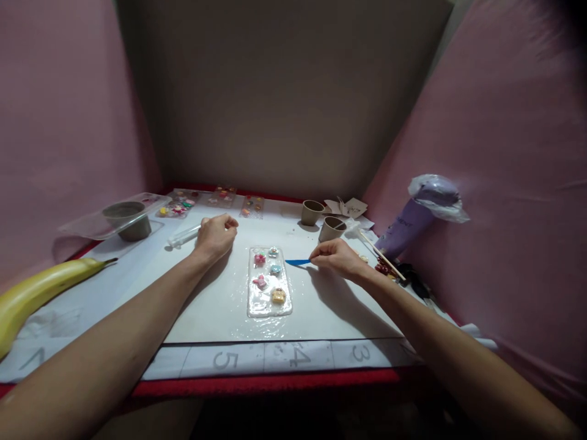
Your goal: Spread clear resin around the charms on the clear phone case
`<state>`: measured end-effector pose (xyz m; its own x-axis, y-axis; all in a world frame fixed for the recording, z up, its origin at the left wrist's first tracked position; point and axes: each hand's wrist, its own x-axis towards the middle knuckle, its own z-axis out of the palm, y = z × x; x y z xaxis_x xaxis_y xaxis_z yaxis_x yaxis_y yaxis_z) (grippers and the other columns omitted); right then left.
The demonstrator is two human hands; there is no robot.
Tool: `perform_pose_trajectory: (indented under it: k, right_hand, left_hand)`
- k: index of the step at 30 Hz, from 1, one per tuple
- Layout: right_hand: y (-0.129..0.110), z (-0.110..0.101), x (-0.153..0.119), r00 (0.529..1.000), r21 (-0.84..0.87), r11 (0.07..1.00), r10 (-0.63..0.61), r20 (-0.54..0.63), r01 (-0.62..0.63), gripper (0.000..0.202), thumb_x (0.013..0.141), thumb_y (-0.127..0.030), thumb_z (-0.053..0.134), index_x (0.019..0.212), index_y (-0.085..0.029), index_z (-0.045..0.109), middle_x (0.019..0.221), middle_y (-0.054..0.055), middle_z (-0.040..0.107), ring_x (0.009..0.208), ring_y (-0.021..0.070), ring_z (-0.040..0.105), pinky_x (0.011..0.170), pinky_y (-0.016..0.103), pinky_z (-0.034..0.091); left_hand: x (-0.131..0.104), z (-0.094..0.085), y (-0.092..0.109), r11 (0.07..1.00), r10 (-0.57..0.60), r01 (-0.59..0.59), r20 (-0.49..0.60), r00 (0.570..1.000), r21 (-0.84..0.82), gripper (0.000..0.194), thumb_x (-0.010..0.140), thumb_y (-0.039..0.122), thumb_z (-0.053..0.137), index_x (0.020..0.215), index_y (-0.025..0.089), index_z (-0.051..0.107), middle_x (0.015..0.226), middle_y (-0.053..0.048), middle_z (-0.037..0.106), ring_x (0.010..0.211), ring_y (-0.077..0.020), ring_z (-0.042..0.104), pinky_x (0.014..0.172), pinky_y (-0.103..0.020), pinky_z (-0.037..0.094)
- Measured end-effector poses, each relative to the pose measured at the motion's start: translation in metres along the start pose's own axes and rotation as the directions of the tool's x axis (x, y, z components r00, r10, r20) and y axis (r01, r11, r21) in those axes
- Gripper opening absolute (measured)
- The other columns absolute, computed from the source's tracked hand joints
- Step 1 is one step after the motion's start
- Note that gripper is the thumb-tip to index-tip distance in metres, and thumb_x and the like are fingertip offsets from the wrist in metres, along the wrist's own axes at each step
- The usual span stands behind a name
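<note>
Here the right hand (337, 258) pinches a thin blue spatula (298, 262) (light, probably bendy plastic) by its end, just beside the glossy phone case (269, 281); the left hand (215, 235) grips a clear tube (183, 236).

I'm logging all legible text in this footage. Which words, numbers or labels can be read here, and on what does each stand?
"5" on the front strip of the table covering.
"4" on the same strip, further right.
"3" on the same strip, further right still.
A faint mark on the strip at far left is too unclear to read.
White lettering on the purple bag: too blurred to read.
</note>
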<state>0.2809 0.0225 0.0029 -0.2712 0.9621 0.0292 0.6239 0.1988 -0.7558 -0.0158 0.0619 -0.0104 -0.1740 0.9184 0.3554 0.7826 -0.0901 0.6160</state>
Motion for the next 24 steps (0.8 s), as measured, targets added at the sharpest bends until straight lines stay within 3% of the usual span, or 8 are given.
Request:
perform_pose_trajectory:
  k: [6, 10, 13, 17, 24]
  right_hand:
    - [-0.007, -0.008, -0.012, 0.988, 0.002, 1.0, 0.003, 0.155, -0.003, 0.014, 0.064, -0.022, 0.063, 0.068, -0.015, 0.074, 0.056, 0.0, 0.062, 0.051, 0.0091, 0.047, 0.048, 0.022, 0.031]
    - [-0.012, -0.02, -0.017, 0.95, 0.067, 0.997, 0.02, 0.311, -0.043, 0.014, 0.063, -0.021, 0.065, 0.07, -0.015, 0.075, 0.057, 0.0, 0.063, 0.051, 0.0085, 0.046, 0.05, 0.022, 0.03]
    - [-0.014, -0.023, -0.015, 0.965, 0.099, 0.992, 0.054, 0.255, -0.082, 0.014, 0.063, -0.024, 0.066, 0.069, -0.015, 0.074, 0.056, -0.001, 0.061, 0.051, 0.0084, 0.045, 0.051, 0.023, 0.03]
    - [-0.011, -0.017, -0.009, 0.99, 0.096, 0.995, 0.023, 0.141, -0.037, 0.018, 0.063, -0.028, 0.064, 0.069, -0.014, 0.072, 0.058, -0.001, 0.06, 0.055, 0.0094, 0.046, 0.054, 0.024, 0.032]
    - [-0.015, -0.012, -0.017, 0.974, 0.042, 0.999, -0.012, 0.227, 0.002, 0.015, 0.065, -0.023, 0.062, 0.07, -0.014, 0.073, 0.057, -0.002, 0.06, 0.054, 0.0087, 0.046, 0.052, 0.023, 0.032]
  left_hand:
    - [0.001, 0.001, -0.005, 1.0, 0.011, -0.011, -0.002, 1.0, -0.006, 0.025, 0.074, 0.019, 0.05, 0.087, 0.021, 0.071, 0.093, -0.008, 0.072, 0.095, -0.026, 0.062, 0.088, -0.037, 0.047]
    - [0.001, 0.001, -0.006, 0.999, 0.022, -0.022, 0.0, 1.0, -0.032, 0.026, 0.074, 0.021, 0.05, 0.088, 0.02, 0.072, 0.093, -0.009, 0.072, 0.096, -0.0269, 0.062, 0.088, -0.038, 0.047]
    - [0.001, 0.002, -0.006, 0.999, 0.032, -0.032, -0.003, 0.999, -0.037, 0.027, 0.074, 0.022, 0.05, 0.089, 0.02, 0.072, 0.094, -0.009, 0.072, 0.096, -0.0271, 0.062, 0.088, -0.039, 0.047]
    - [0.001, 0.002, -0.006, 0.999, 0.035, -0.035, -0.004, 0.999, -0.03, 0.026, 0.074, 0.02, 0.05, 0.088, 0.02, 0.071, 0.092, -0.009, 0.072, 0.093, -0.0272, 0.063, 0.087, -0.039, 0.047]
    - [0.002, 0.005, -0.008, 0.998, 0.058, -0.058, -0.002, 0.998, -0.023, 0.023, 0.074, 0.019, 0.051, 0.087, 0.022, 0.07, 0.091, -0.008, 0.071, 0.096, -0.027, 0.061, 0.09, -0.039, 0.046]
